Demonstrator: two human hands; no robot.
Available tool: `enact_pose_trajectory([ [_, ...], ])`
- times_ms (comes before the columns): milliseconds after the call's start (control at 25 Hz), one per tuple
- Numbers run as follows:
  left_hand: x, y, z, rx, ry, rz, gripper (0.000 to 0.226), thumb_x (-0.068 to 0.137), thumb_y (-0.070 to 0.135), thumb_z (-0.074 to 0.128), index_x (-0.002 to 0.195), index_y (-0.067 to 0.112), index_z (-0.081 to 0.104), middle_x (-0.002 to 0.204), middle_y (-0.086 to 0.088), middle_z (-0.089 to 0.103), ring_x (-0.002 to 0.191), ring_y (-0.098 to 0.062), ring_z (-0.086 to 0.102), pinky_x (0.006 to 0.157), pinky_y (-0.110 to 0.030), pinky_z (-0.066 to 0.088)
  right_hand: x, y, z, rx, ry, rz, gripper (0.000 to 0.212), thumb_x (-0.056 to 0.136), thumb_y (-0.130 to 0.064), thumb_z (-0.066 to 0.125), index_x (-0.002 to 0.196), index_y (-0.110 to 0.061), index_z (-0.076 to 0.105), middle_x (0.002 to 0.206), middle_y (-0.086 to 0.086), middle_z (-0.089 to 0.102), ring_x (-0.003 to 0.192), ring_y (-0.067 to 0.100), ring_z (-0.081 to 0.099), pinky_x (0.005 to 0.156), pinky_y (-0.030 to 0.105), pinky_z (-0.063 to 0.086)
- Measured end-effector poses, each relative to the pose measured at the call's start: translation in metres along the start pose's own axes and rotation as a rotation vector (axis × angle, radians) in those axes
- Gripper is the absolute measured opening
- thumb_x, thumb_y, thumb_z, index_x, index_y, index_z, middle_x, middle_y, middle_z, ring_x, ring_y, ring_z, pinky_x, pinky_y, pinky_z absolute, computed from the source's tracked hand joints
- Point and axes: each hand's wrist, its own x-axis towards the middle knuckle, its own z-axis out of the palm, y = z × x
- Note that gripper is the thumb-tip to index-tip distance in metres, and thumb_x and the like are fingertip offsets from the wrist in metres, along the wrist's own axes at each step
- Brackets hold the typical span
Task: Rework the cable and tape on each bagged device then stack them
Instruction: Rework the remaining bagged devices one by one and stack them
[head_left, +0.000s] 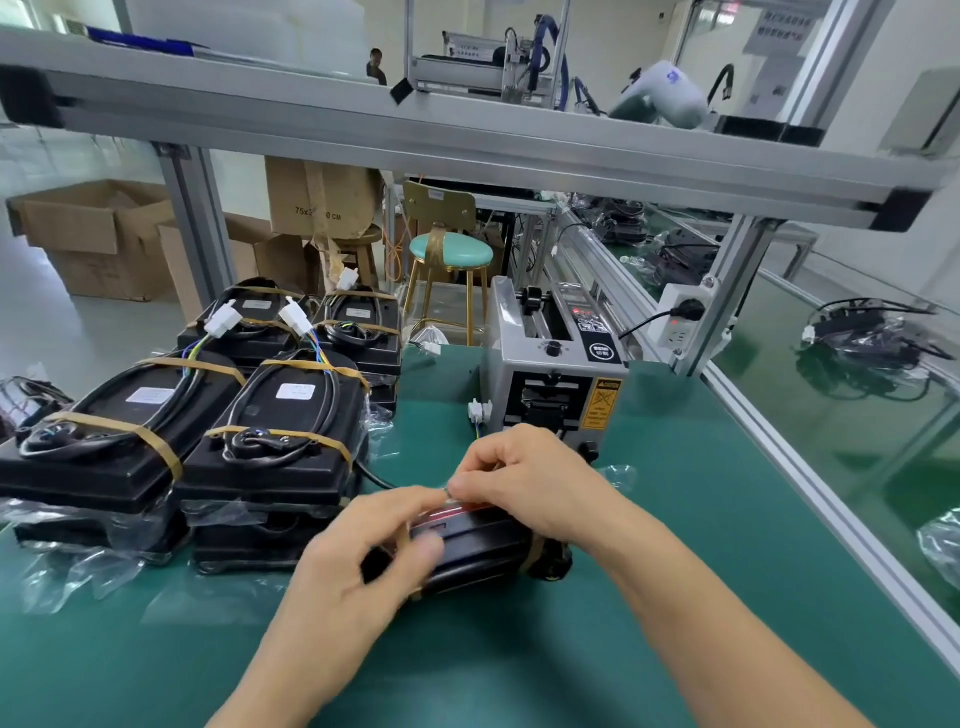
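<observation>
Fingers of both hands, left hand (358, 561) and right hand (524, 483), pinch black device (478, 556).

Your left hand (363, 561) and right hand (524, 483) are both bare: no gloves, rings or watch show. Your forearms come up from the lower edge of the frame uncovered as far as the picture reaches, with no sleeve or cuff in view. Your fingers (470, 486) have short, plain nails.
</observation>
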Motion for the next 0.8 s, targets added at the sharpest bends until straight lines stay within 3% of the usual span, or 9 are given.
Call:
enact_pose_trajectory([
  [80, -0.008, -0.008, 0.001, 0.109, -0.029, 0.059, 0.062, 0.064, 0.035, 0.078, 0.122, 0.043, 0.056, 0.119, 0.017, 0.06, 0.112, -0.003, 0.056, 0.094, -0.013, 0.039, 0.001, -0.001, 0.0, 0.004, -0.011, 0.006, 0.019, 0.079, -0.035, 0.068, 0.062, -0.029, 0.065, 0.061, -0.014, 0.06, 0.069, 0.006, 0.054, 0.079, 0.033, 0.049],
  [200, -0.014, -0.014, 0.007, 0.085, 0.077, 0.098, 0.071, 0.058, 0.005, 0.089, 0.114, 0.039, 0.063, 0.11, 0.015, 0.065, 0.1, -0.003, 0.062, 0.087, -0.01, 0.043, -0.007, 0.008, -0.006, 0.098, 0.003, -0.049, 0.026, 0.084, -0.039, 0.065, 0.063, -0.024, 0.063, 0.058, -0.014, 0.056, 0.06, 0.001, 0.049, 0.064, 0.019, 0.044],
  [280, -0.02, -0.016, 0.011, 0.126, 0.157, 0.118, 0.066, 0.052, 0.002, 0.091, 0.107, 0.031, 0.069, 0.105, 0.008, 0.068, 0.092, -0.005, 0.063, 0.085, -0.01, 0.045, -0.008, 0.03, -0.02, 0.165, 0.275, -0.007, 0.029, 0.085, -0.037, 0.063, 0.064, -0.017, 0.062, 0.052, -0.014, 0.051, 0.054, 0.001, 0.044, 0.055, 0.018, 0.039],
  [360, -0.027, -0.018, 0.015, 0.175, 0.256, 0.147, 0.056, 0.053, 0.013, 0.084, 0.107, 0.018, 0.069, 0.106, 0.004, 0.067, 0.092, -0.009, 0.063, 0.087, -0.014, 0.046, -0.002, 0.057, -0.034, 0.265, 0.559, 0.155, 0.022, 0.085, -0.026, 0.065, 0.064, -0.018, 0.067, 0.057, -0.017, 0.057, 0.059, 0.004, 0.048, 0.06, 0.024, 0.041],
  [400, -0.029, -0.017, 0.018, 0.191, 0.304, 0.158, 0.054, 0.054, 0.014, 0.08, 0.107, 0.015, 0.069, 0.106, 0.002, 0.067, 0.094, -0.011, 0.063, 0.088, -0.015, 0.046, 0.003, 0.068, -0.037, 0.364, 0.616, 0.249, 0.019, 0.085, -0.021, 0.065, 0.067, -0.02, 0.07, 0.066, -0.016, 0.063, 0.064, 0.007, 0.051, 0.063, 0.026, 0.042],
  [480, -0.032, -0.016, 0.026, 0.237, 0.382, 0.179, 0.051, 0.055, 0.014, 0.078, 0.105, 0.013, 0.069, 0.105, 0.0, 0.066, 0.096, -0.016, 0.062, 0.088, -0.018, 0.046, 0.018, 0.08, -0.032, 0.612, 0.635, 0.385, 0.007, 0.086, -0.016, 0.067, 0.082, -0.016, 0.073, 0.077, -0.006, 0.064, 0.069, 0.011, 0.051, 0.066, 0.025, 0.041],
  [600, -0.03, -0.014, 0.036, 0.335, 0.438, 0.194, 0.044, 0.059, 0.015, 0.077, 0.102, 0.008, 0.071, 0.1, -0.003, 0.067, 0.091, -0.025, 0.062, 0.077, -0.038, 0.053, 0.043, 0.081, -0.02, 0.811, 0.655, 0.484, 0.011, 0.085, -0.015, 0.069, 0.094, -0.008, 0.071, 0.07, -0.003, 0.055, 0.061, 0.011, 0.045, 0.059, 0.021, 0.038],
  [680, -0.029, -0.012, 0.036, 0.351, 0.452, 0.186, 0.04, 0.063, 0.017, 0.076, 0.101, 0.006, 0.072, 0.098, -0.004, 0.068, 0.088, -0.025, 0.062, 0.07, -0.042, 0.054, 0.056, 0.076, -0.018, 0.875, 0.689, 0.541, 0.006, 0.083, -0.015, 0.071, 0.085, -0.01, 0.069, 0.065, -0.001, 0.052, 0.056, 0.012, 0.042, 0.054, 0.023, 0.037],
  [800, -0.029, -0.011, 0.035, 0.367, 0.449, 0.184, 0.04, 0.068, 0.026, 0.071, 0.102, 0.005, 0.072, 0.099, -0.004, 0.068, 0.089, -0.026, 0.063, 0.072, -0.044, 0.055, 0.068, 0.073, -0.018, 0.898, 0.747, 0.619, 0.021, 0.077, -0.015, 0.076, 0.066, -0.014, 0.059, 0.061, 0.0, 0.048, 0.05, 0.015, 0.038, 0.049, 0.024, 0.034],
])
